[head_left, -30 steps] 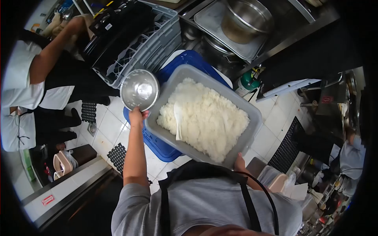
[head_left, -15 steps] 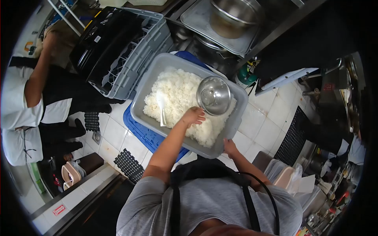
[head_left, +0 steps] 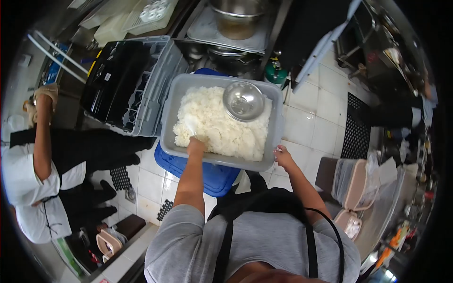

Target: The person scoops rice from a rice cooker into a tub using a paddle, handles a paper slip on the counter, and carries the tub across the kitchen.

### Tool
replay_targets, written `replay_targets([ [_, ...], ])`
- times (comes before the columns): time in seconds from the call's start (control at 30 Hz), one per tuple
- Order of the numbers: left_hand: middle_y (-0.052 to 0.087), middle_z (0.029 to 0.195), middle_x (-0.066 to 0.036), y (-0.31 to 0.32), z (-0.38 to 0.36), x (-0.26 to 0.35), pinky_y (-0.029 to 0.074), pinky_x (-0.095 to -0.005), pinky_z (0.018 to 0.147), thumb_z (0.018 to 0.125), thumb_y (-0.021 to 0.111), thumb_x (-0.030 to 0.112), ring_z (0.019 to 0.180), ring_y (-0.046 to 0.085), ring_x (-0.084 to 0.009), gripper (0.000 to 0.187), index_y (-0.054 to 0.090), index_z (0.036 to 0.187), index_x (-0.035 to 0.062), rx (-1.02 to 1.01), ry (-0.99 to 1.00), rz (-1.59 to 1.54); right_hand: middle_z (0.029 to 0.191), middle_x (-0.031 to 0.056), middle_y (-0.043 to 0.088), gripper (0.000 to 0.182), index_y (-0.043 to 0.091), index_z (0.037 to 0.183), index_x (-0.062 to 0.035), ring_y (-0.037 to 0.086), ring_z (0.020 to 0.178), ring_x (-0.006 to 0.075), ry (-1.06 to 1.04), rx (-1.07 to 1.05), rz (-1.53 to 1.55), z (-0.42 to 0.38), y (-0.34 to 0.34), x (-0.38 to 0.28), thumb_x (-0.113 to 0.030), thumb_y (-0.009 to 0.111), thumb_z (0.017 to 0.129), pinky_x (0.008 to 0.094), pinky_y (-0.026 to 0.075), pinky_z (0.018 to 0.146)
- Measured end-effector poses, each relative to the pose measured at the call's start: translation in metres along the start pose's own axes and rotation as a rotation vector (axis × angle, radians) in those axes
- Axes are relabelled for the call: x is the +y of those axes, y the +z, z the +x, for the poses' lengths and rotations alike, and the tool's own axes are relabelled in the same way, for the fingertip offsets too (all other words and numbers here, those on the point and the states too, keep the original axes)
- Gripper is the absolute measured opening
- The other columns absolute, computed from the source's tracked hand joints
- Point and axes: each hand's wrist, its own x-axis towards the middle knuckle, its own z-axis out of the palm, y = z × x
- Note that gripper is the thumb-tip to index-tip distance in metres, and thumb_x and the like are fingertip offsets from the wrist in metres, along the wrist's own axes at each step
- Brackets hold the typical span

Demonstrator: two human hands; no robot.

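Note:
A grey tub (head_left: 168, 101) holds a wide bed of white rice (head_left: 226, 134). My left hand (head_left: 197, 145) is closed around the handle of a white paddle (head_left: 190, 123), whose blade lies against the rice on the tub's left side. At the tub's right front corner is my right hand (head_left: 282, 156), fingers curled by the rim; what it grips, if anything, is too small to tell. A steel bowl (head_left: 243, 101) rests on the rice at the back right. Beneath the tub shows a blue lid (head_left: 207, 180).
Left of the tub stands a grey crate (head_left: 163, 85) with a black container (head_left: 113, 82). Behind are a metal tray (head_left: 200, 33) with a pot (head_left: 236, 23) and a green cylinder (head_left: 275, 73). Two people in white tops (head_left: 23, 160) stand at the left.
My left hand has moved left from beside the bowl and taken hold of the paddle. The view has shifted, and my right hand is still at the tub's right front corner.

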Motion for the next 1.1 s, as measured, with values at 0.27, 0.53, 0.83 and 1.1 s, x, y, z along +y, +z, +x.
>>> replay_targets([
  [0.27, 0.054, 0.095, -0.029, -0.070, -0.090, -0.010, 0.042, -0.0421, 0.078, 0.072, 0.045, 0.006, 0.091, 0.053, -0.0396, 0.034, 0.038, 0.104, -0.0067, 0.102, 0.362, -0.044, 0.095, 0.0208, 0.057, 0.043, 0.051, 0.104, 0.0003, 0.055, 0.092, 0.0315, 0.111, 0.142, -0.184, -0.147, -0.003, 0.115, -0.030, 0.055, 0.074, 0.0361, 0.043, 0.080],
  [0.53, 0.050, 0.077, -0.016, 0.040, -0.100, 0.012, 0.043, -0.0364, 0.062, 0.083, 0.042, 0.012, 0.065, 0.050, -0.0275, 0.027, 0.039, 0.106, -0.0028, -0.108, 0.890, -0.536, 0.097, 0.0186, 0.058, 0.040, 0.055, 0.100, -0.0027, 0.053, 0.094, 0.0328, 0.423, 0.186, -0.239, -0.269, 0.016, 0.251, -0.030, 0.056, 0.071, 0.0393, 0.042, 0.080],
  [0.83, 0.045, 0.068, -0.007, 0.138, -0.373, 0.086, 0.039, -0.0235, 0.041, 0.086, 0.036, 0.018, 0.045, 0.042, -0.0111, 0.022, 0.040, 0.096, -0.0003, -0.705, 1.374, -0.353, 0.096, 0.0172, 0.058, 0.039, 0.054, 0.102, -0.0054, 0.056, 0.087, 0.0288, 0.346, 0.640, 0.223, -0.398, 0.028, 0.333, -0.033, 0.055, 0.074, 0.0378, 0.044, 0.072],
  [1.1, 0.053, 0.073, -0.010, 0.338, -0.678, -0.020, 0.042, -0.0271, 0.046, 0.085, 0.040, 0.018, 0.050, 0.049, -0.0148, 0.023, 0.038, 0.100, 0.0012, -1.271, 1.640, 0.214, 0.087, 0.0061, 0.053, 0.048, 0.050, 0.107, -0.0042, 0.053, 0.070, 0.0157, 0.214, 0.755, 1.120, -0.584, -0.008, 0.432, -0.045, 0.045, 0.082, 0.0271, 0.043, 0.055],
])
